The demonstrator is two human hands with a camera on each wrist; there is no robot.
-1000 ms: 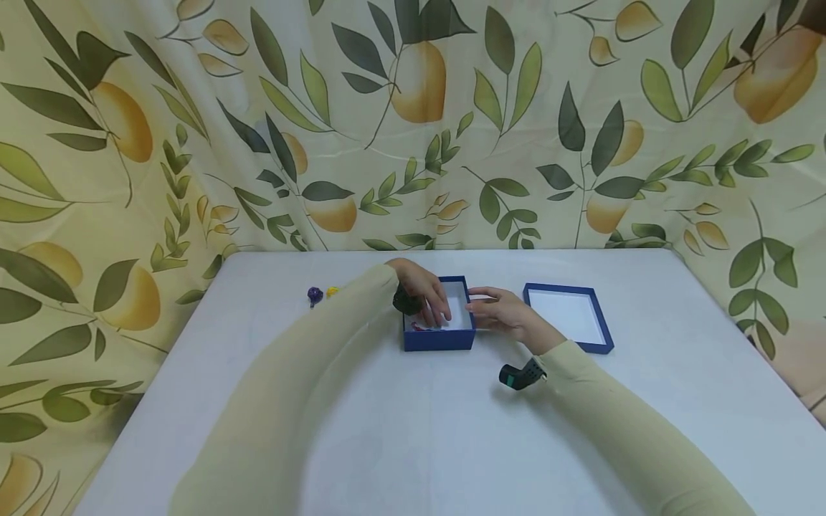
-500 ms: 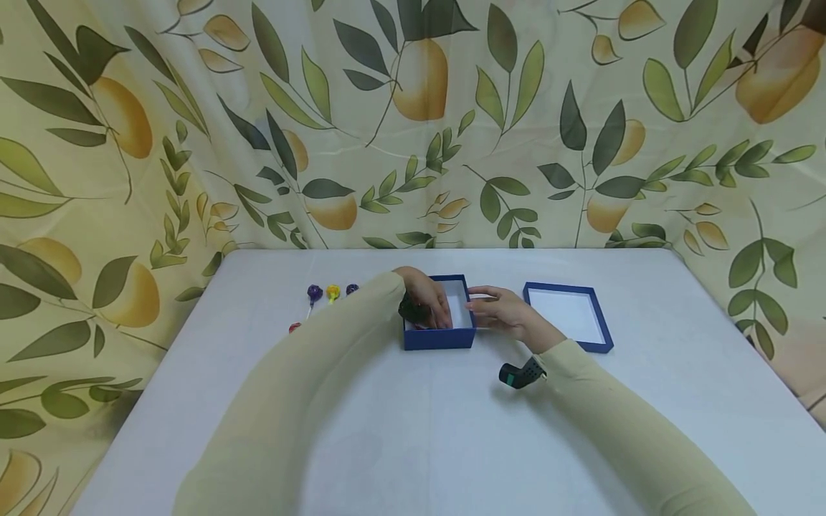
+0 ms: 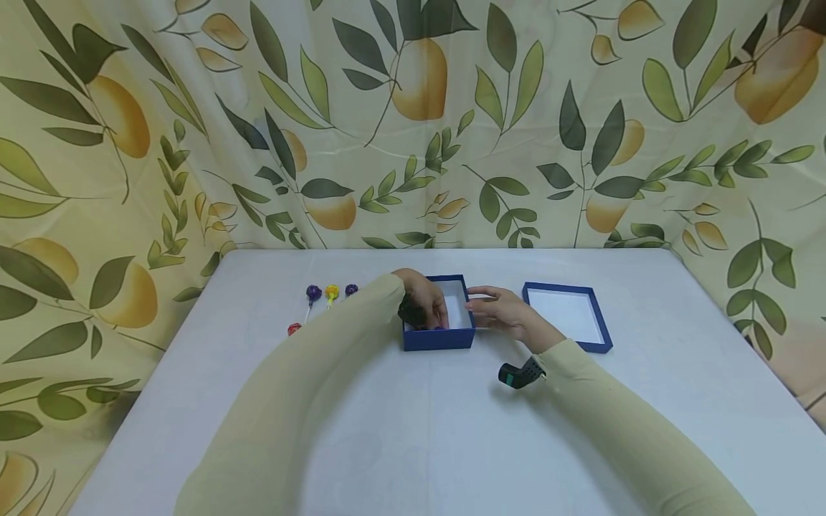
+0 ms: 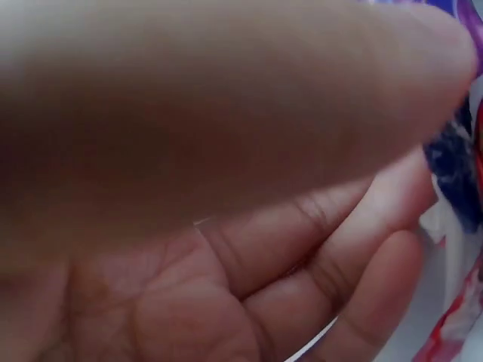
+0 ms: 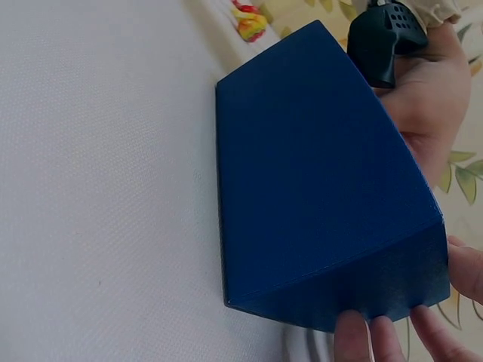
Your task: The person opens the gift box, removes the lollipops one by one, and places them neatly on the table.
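My left hand [image 3: 427, 295] reaches down into a blue box [image 3: 439, 340] with a white inside, fingers pointing at its floor. In the left wrist view its thumb and fingers close on a purple-wrapped lollipop [image 4: 472, 26], mostly hidden behind the thumb. Beside the fingertips, a dark blue wrapper [image 4: 456, 173] and a red-and-white wrapper [image 4: 445, 332] show in part. My right hand [image 3: 510, 314] rests its extended fingers [image 5: 352, 339] against the box's right outer wall.
Left of the box, on the white table [image 3: 400, 444], lie a purple lollipop [image 3: 313, 292], a yellow one [image 3: 332, 291], a dark purple one [image 3: 351, 289] and a red one [image 3: 294, 328], partly behind the left sleeve. The box lid [image 3: 568, 315] lies at the right, white inside up.
My left hand has gone lower into the box, its fingers drawing together near the front wall. The left forearm has shifted, uncovering more lollipops. The right hand stays at the box.
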